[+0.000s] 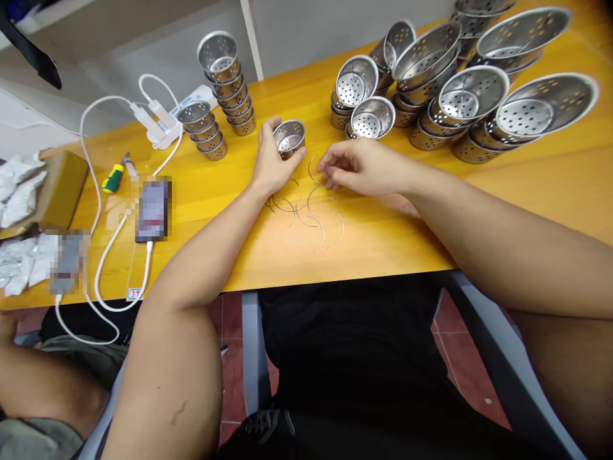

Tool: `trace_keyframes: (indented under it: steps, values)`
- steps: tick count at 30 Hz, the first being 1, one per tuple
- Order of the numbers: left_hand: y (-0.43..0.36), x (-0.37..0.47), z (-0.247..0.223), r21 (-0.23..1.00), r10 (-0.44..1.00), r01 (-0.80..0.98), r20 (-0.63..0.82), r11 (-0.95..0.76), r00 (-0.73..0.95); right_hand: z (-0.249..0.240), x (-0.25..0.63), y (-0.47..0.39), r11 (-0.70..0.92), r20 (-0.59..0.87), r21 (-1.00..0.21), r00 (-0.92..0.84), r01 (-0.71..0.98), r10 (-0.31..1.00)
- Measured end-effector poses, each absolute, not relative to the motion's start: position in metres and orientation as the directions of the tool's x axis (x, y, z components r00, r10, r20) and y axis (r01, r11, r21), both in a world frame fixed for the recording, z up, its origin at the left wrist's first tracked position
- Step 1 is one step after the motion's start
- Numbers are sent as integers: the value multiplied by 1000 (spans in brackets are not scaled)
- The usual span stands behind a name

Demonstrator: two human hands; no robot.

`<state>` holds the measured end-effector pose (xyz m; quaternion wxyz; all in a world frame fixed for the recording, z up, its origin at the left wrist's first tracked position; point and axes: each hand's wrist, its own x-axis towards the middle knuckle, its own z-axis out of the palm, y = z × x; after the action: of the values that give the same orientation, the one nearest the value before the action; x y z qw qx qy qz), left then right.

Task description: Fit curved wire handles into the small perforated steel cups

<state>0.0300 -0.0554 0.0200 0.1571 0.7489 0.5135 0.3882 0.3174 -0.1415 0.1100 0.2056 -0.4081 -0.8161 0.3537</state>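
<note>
My left hand (275, 160) is wrapped round a small perforated metal cup (290, 142), tilted so that its mouth faces up toward me. Just right of it, my right hand (352, 167) has its fingers curled and pinched at a thin curved wire (313, 171). Several more bent wire pieces (306, 214) lie loose on the yellow table below both hands. Part of the right fingertips is hidden, and the wire is very fine.
Stacked perforated cups (227, 80) stand at the back left, with larger stacks (474, 96) at the back right. A power strip (167, 121), white cables, phones (153, 211) and a green-yellow screwdriver (113, 179) lie on the left. Another person's leg (52, 377) is at lower left.
</note>
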Motion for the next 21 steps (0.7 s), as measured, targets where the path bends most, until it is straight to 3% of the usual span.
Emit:
trace_keyframes:
  steps: [2,5,8,11,17,21]
  values:
    - [-55,31,20,632,889,648,427,-426,169,108,317,-142,464,123,-755,-596,463,794]
    - [-54,34,20,645,894,644,423,-411,148,106,323,-138,610,229,-652,-650,451,725]
    - [-53,38,20,677,905,622,406,-393,129,101,329,-136,682,147,-558,-752,473,642]
    - [-53,43,18,692,905,611,413,-385,102,88,321,-142,684,51,-546,-796,483,603]
    - [-62,56,18,720,905,598,425,-352,21,71,288,-156,777,177,-473,-819,416,546]
    - [-82,63,34,652,900,666,430,-363,70,79,287,-151,784,198,-471,-817,405,541]
